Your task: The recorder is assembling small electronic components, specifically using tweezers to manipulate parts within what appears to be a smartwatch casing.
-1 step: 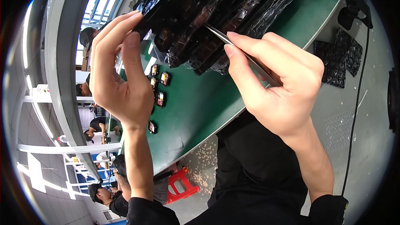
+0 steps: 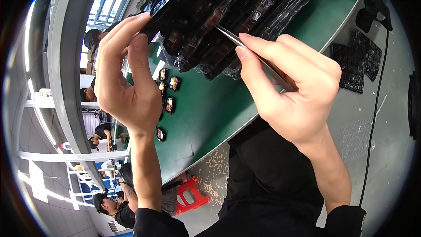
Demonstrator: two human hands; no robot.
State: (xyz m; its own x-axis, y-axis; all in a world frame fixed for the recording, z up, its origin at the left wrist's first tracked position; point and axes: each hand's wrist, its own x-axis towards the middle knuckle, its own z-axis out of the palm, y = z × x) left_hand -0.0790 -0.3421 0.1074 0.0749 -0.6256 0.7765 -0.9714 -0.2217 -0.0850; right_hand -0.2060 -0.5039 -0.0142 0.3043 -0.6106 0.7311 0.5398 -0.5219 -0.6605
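A stack of glossy black plastic trays with moulded pockets takes up the top middle, tilted over a green table. My left hand is curled at the left edge of the top tray, with that edge between fingertips and thumb. In my right hand, thumb and forefinger pinch a pair of metal tweezers. Their points reach into a tray pocket where a small brownish part shows dimly. Dark glare hides most pocket contents. Several small black square devices with coloured faces lie on the table below my left hand.
The green tabletop runs diagonally to its pale edge. More black trays lie on the grey floor at right, near a black cable. A red stool and a seated person are at lower left.
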